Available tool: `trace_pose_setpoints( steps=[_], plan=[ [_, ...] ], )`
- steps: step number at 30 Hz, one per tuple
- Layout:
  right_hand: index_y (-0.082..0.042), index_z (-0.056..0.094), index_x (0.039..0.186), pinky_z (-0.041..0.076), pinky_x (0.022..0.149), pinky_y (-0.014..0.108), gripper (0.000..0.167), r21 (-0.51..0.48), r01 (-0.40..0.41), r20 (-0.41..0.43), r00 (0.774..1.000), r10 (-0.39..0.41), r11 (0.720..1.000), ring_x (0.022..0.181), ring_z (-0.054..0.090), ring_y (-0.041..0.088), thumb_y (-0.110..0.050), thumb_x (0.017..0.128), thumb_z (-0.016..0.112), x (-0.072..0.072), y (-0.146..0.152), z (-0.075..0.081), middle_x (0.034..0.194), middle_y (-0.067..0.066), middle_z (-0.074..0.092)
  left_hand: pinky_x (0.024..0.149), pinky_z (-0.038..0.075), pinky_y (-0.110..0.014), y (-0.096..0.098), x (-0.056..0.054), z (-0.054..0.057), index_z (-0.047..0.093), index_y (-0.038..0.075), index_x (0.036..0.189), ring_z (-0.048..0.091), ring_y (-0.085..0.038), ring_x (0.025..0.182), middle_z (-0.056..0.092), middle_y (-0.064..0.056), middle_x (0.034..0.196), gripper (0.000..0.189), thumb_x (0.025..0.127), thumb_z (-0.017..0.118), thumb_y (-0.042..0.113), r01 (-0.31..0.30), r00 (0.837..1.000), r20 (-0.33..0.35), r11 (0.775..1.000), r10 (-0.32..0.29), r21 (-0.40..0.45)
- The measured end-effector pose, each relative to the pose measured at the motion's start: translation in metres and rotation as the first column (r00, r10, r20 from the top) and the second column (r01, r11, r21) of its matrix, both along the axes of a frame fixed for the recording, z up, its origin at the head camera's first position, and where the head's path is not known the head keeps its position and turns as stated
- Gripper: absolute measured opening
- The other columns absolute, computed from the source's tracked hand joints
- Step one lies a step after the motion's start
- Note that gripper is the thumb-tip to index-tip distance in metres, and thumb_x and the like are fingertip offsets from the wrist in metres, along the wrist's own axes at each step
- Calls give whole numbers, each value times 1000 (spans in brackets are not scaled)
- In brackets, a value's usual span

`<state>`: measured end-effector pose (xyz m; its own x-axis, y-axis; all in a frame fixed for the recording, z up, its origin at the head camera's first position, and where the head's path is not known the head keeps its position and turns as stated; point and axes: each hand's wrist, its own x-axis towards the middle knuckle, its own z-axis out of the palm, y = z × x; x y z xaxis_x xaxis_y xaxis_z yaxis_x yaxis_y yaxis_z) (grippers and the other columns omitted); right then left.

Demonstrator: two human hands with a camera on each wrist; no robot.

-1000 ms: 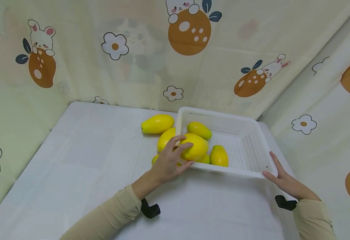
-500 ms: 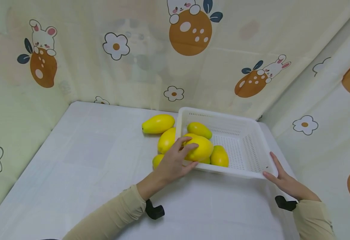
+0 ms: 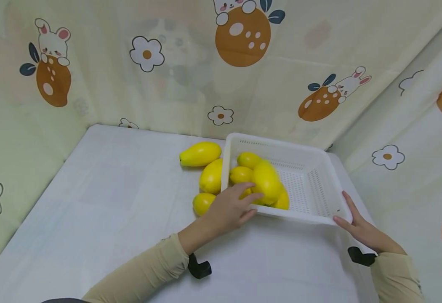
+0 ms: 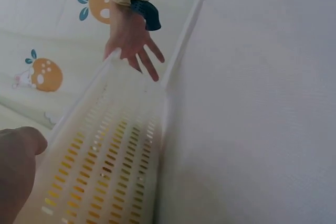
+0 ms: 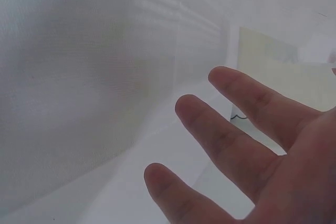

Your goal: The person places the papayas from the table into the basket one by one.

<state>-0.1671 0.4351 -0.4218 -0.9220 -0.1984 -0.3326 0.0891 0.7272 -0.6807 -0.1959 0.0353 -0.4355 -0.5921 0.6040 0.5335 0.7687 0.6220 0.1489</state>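
Observation:
A white perforated plastic basket (image 3: 281,142) stands on the table holding several yellow fruits. My left hand (image 3: 228,210) reaches over its front left corner, fingers loosely bent beside a large yellow mango-shaped fruit (image 3: 268,183) that lies on the others. In the left wrist view its thumb (image 4: 21,156) shows beside the slotted basket wall (image 4: 105,166). At the front right corner my right hand (image 3: 361,227) touches the basket, thumb at the front rim and a finger along the side. The right wrist view has its fingers (image 5: 220,135) straight and spread.
Left of the basket lie a long yellow fruit with a green tip (image 3: 201,154), a large yellow fruit (image 3: 211,176) and a smaller one (image 3: 203,203). A patterned curtain (image 3: 183,92) hangs behind the white-covered table (image 3: 122,202).
My left hand has moved right with the large fruit and let go of it; the fruit now lies upended further right in the basket. My right hand stays at the corner.

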Motion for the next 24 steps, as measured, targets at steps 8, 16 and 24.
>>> trace_pose_setpoints(
  steps=[8, 16, 24],
  plan=[
    [-34, -34, 141, 23, 90, 80, 91, 69, 8, -1, 1000, -8, 998, 125, 16, 56, -34, 99, 46, -4, 0, 1, 152, 27, -24, 104, 38, -40, 1, 6, 0, 52, 33, 134, 40, -17, 135, 49, 5, 142, 42, 95, 47, 48, -67, 998, -2, 973, 68, -221],
    [-36, -34, 141, 21, 89, 80, 90, 99, 25, 11, 1000, -26, 995, 128, 7, 58, -36, 99, 46, -3, -1, 1, 151, 22, -31, 104, 37, -40, 0, 7, 0, 50, 35, 136, 38, -19, 136, 47, 5, 143, 43, 95, 45, 49, -92, 996, -17, 962, 91, -256],
    [-37, -34, 141, 21, 89, 81, 89, 100, 39, 25, 999, -42, 994, 127, 5, 58, -37, 99, 45, -1, 1, -1, 151, 22, -32, 105, 36, -41, 0, 8, -1, 49, 34, 136, 37, -20, 137, 46, 2, 144, 43, 95, 46, 47, -73, 997, -12, 966, 72, -247]
  ],
)
